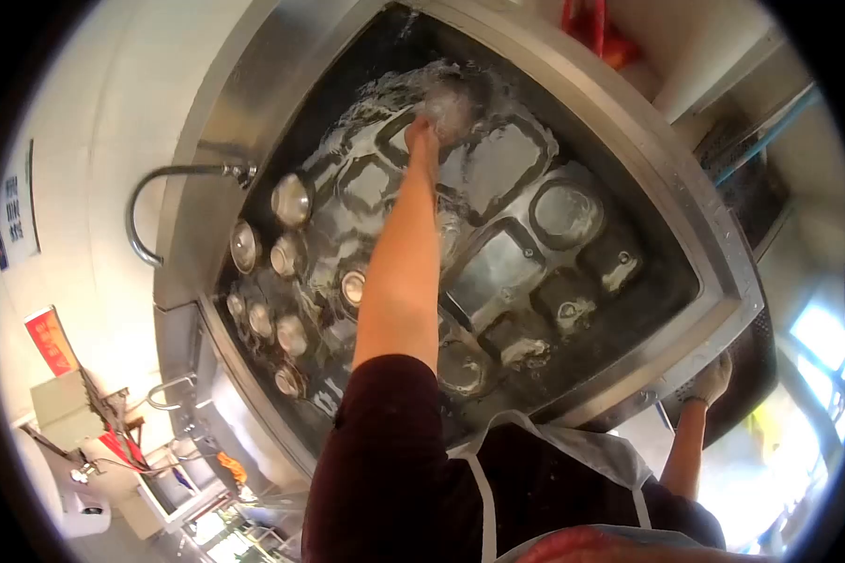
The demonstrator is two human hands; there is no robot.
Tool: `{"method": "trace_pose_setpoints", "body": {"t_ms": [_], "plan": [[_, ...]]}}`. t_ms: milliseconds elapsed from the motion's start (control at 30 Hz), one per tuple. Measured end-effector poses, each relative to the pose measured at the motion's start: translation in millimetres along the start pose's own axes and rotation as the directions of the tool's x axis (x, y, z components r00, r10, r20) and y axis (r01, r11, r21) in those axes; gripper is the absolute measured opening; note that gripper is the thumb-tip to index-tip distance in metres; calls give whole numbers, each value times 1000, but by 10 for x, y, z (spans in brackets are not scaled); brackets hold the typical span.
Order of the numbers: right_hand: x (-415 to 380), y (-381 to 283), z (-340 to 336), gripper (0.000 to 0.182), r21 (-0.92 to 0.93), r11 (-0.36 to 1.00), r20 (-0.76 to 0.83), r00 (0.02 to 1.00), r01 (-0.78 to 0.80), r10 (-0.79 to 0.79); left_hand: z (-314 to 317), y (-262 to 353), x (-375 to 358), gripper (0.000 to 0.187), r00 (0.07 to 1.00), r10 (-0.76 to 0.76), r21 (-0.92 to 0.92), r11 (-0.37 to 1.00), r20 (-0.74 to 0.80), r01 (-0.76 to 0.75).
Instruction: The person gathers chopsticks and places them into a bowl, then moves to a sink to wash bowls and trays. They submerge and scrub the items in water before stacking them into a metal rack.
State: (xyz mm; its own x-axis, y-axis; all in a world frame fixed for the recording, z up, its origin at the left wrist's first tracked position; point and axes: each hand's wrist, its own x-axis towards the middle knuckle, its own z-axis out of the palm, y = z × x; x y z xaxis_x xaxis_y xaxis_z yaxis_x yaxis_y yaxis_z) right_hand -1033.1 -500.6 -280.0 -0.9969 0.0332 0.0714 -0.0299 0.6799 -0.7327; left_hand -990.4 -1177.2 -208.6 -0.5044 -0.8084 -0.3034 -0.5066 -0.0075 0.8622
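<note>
Your right hand (712, 380) is hanging outside the right corner of the sink (662, 155), by a perforated panel (759, 357); can't tell if it's gripping. Small metal bowls (291, 199) are clustering around the left corner; rectangular trays (499, 267) are lying in water mid-sink. Your left hand (446, 105) is sitting in churned water toward the far corner, beside a tray; blur's hiding whether its fingers are closing on anything. You're probably wanting slow, low moves, feeling for rims, since ripples are masking edges. Wall sign (14, 220), red poster (50, 342): characters showing, too small for reading.
</note>
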Motion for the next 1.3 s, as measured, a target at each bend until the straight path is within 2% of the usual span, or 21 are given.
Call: {"method": "trace_pose_setpoints", "body": {"t_ms": [167,200,267,333,367,400,467,533,600,633,667,700,833,867,933,967,1033,1100,1200,1233,1300], "plan": [[268,-2367,-159,19,118,958,-54,965,262,-257,19,-675,-993,46,819,536,373,817,-206,-441],[270,-2645,-127,19,1,861,-53,860,508,-508,-49,-616,-1249,45,897,405,299,891,-180,-342],[170,-3224,89,21,233,723,132,715,650,-686,-205,-407,-1808,42,987,134,154,981,-91,-119],[-268,-4086,305,41,151,697,464,572,701,-676,-196,-373,-2246,40,998,-50,-329,944,-36,36],[-438,-4281,417,56,193,869,654,600,456,-460,-168,-343,-2381,39,992,-121,-543,831,37,122],[-499,-4123,758,60,160,873,713,558,460,-425,-107,-350,-2449,37,976,-200,-629,749,84,208],[-624,-3910,1406,66,236,971,895,383,30,-229,-21,-384,-2568,35,922,-325,-757,542,211,365],[-802,-4031,1493,67,186,782,981,63,-595,-186,-321,106,-2903,33,921,-326,-786,503,214,361],[-917,-4137,1447,68,52,504,942,-125,-862,-312,-337,240,-2948,25,950,-308,-940,304,59,157],[-998,-4376,1224,67,261,871,945,-75,-417,-319,-402,253,-2919,24,976,-214,-902,413,38,126],[-1081,-4741,826,67,338,923,941,-36,182,-337,-500,239,-2903,23,992,-122,-852,516,32,90],[-1133,-4906,579,66,263,650,933,-15,713,-360,-562,219,-2894,22,999,-27,-792,609,38,47],[-1460,-4671,539,41,713,680,680,67,171,-730,-647,152,-2786,18,879,449,-587,673,-159,-450],[-1508,-4670,517,39,723,687,691,94,-71,-717,-762,366,-2865,12,631,723,-310,553,-283,-773],[-1531,-4553,576,41,226,555,833,-136,-801,-536,-922,558,-2923,9,439,873,-91,430,-214,-898],[-1538,-4516,599,44,-143,321,811,-296,-936,-504,-990,578,-2915,9,335,929,15,342,-159,-940],[-1463,-4513,380,49,-151,105,973,-166,-983,-158,-1147,509,-2813,11,264,964,219,254,19,-942],[-1368,-4436,413,53,-38,82,991,-48,-996,-123,-1274,513,-2833,13,216,959,335,146,185,-931],[-1147,-4466,157,44,44,205,974,-3,-978,-225,-1368,568,-2729,22,254,890,250,166,379,-954],[-1056,-4366,25,37,180,191,976,151,-965,-159,-1365,610,-2682,25,260,880,209,190,397,-959],[-843,-4008,-220,35,414,156,906,389,-897,-167,-1621,333,-2489,57,741,540,465,577,400,-671]]}}
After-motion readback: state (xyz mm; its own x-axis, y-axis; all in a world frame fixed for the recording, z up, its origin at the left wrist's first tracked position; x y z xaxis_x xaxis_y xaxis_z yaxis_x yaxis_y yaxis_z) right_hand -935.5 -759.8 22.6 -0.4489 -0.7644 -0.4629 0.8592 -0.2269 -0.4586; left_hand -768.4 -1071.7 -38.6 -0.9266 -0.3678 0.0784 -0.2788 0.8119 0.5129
